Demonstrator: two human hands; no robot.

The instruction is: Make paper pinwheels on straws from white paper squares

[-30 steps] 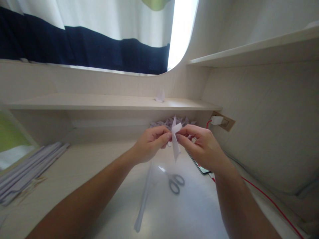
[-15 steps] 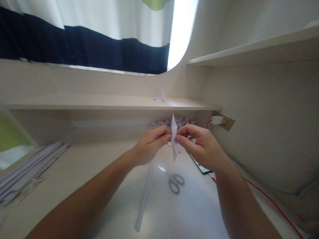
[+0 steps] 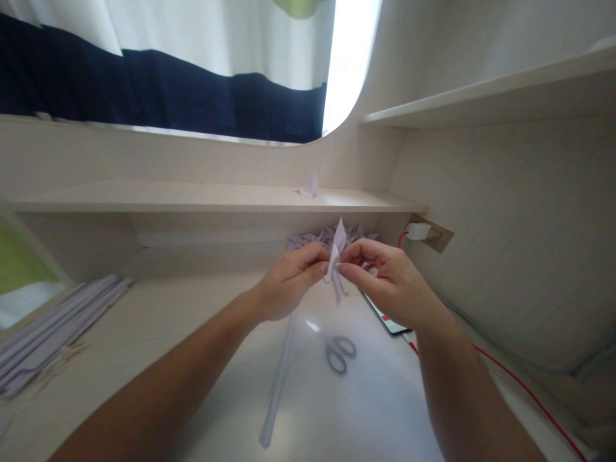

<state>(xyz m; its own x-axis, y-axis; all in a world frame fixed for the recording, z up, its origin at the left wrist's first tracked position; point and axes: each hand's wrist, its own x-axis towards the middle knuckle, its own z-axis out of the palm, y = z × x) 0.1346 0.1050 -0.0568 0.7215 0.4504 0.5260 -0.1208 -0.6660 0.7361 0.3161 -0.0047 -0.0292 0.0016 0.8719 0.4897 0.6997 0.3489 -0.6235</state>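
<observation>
Since a second ago, the folded paper piece between my fingers has turned narrower and its lower tail shorter, while both hands have stayed at the same spot above the desk. Nearest me, a long paper strip lies on the desk, running away from me, and just right of it rest grey-handled scissors, blades pointing left and away. Above these, my left hand and right hand meet in mid-air: each pinches the paper piece between thumb and forefinger, fingertips pressed together on its middle, so its pointed tip stands up above my fingers and a thin tail hangs below. Under my right hand a phone lies on the desk with a red cable running along the right side toward a white plug in the wall socket. Far left sits a stack of paper strips. Behind my hands, against the back wall, is a heap of folded paper pieces, and on the shelf above it one more folded piece.
</observation>
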